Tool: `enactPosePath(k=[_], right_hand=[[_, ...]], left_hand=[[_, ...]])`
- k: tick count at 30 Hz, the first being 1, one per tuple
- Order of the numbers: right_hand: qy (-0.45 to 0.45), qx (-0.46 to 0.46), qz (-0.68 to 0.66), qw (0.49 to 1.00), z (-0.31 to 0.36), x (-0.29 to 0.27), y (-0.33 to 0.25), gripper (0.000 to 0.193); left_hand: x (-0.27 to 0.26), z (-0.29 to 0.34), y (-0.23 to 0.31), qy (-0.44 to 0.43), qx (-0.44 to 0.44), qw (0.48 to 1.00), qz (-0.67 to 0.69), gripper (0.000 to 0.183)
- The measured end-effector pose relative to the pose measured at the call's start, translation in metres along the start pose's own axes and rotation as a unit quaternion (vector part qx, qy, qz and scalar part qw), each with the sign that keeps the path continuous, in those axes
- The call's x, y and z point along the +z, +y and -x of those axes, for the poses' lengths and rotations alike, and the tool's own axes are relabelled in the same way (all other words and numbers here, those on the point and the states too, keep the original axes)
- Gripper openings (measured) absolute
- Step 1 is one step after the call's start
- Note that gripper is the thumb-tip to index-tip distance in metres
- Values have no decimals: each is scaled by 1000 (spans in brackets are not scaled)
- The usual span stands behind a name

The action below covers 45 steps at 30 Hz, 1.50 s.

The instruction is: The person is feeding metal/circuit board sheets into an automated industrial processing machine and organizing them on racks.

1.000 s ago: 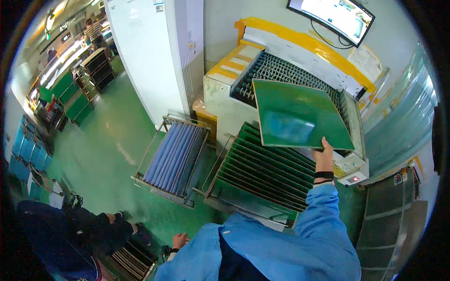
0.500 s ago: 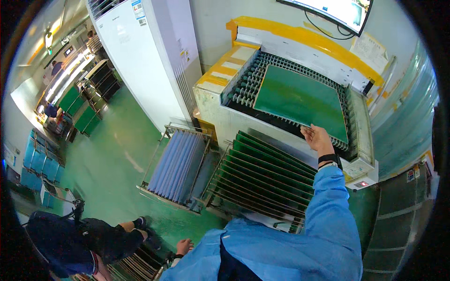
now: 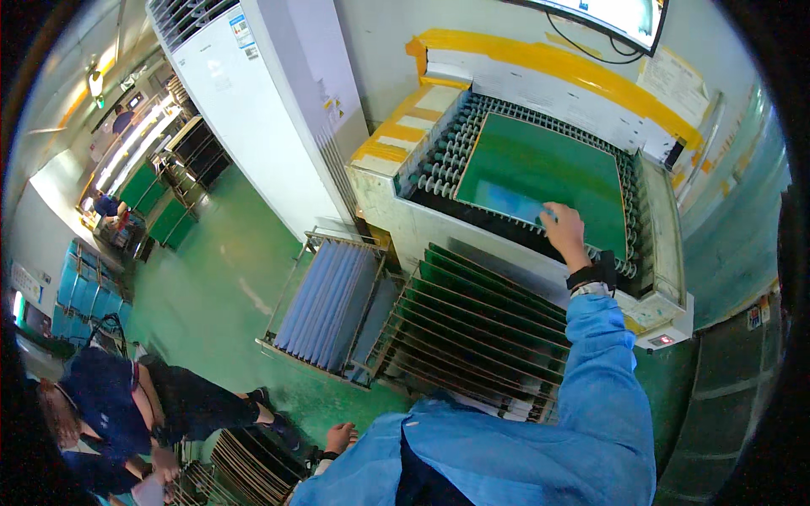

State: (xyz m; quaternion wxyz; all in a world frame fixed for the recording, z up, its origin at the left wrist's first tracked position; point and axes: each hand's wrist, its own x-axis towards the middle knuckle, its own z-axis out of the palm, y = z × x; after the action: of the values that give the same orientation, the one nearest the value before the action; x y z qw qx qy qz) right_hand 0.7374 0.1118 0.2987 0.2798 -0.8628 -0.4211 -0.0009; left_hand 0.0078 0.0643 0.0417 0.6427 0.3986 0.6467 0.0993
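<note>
A flat green panel (image 3: 548,173) with a thin pale border lies on the black rollers of a conveyor machine (image 3: 380,194). At its near edge is my right hand (image 3: 565,232), fingers apart and over the edge; contact with the surface is hard to judge. My left hand (image 3: 340,438) hangs low beside my body, fingers loosely curled, with nothing visible in them. Below the machine, close to my right forearm, a rack (image 3: 380,341) holds several upright dark green panels (image 3: 481,316).
Left of that rack stands another with several bluish sheets (image 3: 325,291). A tall white cabinet (image 3: 253,110) rises behind it. At lower left a co-worker (image 3: 110,405) bends beside a rack of thin panels (image 3: 249,464). A screen (image 3: 607,17) hangs above the machine.
My right hand has shifted slightly left and farther over the panel's near edge. The panel looks unmoved on the rollers. The co-worker at lower left has bent into fuller view.
</note>
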Motion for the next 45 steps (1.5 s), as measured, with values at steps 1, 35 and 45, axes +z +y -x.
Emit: enactPosePath(k=[1, 35, 45], right_hand=[[22, -7, 161, 987, 6, 6, -8, 40], [-35, -161, -172, 971, -17, 29, -20, 41], [-200, -89, -111, 969, 123, 45, -12, 34]], left_hand=[[1, -1, -3, 11, -9, 1000, 23, 27], [35, 49, -56, 188, -59, 980, 35, 32], [41, 19, -85, 116, -31, 985, -122, 39]])
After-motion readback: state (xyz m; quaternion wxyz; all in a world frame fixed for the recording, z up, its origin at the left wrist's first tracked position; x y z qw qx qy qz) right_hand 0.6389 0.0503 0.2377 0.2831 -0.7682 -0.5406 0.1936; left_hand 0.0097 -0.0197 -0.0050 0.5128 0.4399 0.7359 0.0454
